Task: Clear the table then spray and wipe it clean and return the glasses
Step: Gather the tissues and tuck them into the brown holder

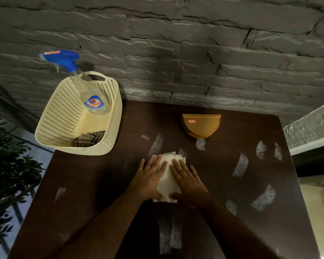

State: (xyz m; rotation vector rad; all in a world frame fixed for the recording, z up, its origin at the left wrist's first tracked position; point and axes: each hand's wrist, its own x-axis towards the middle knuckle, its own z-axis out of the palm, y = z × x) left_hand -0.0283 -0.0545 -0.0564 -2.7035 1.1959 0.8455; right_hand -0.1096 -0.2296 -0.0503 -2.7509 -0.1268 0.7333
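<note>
A white paper towel (pixel 167 178) lies flat on the dark brown table (pixel 101 184) in the head view. My left hand (pixel 150 176) presses on its left side with straight fingers. My right hand (pixel 187 180) presses on its right side, also flat. A clear spray bottle (pixel 90 94) with a blue trigger head leans inside a cream perforated basket (pixel 64 109) at the table's far left corner. A striped cloth (pixel 90 139) lies in the basket's bottom. No glasses are in view.
An orange-brown half-round napkin holder (pixel 201 126) stands at the table's far edge against the grey stone wall (pixel 176 53). Pale patches mark the tabletop. Leafy plants (pixel 7 165) are off the left edge; a pale counter (pixel 318 202) is at the right.
</note>
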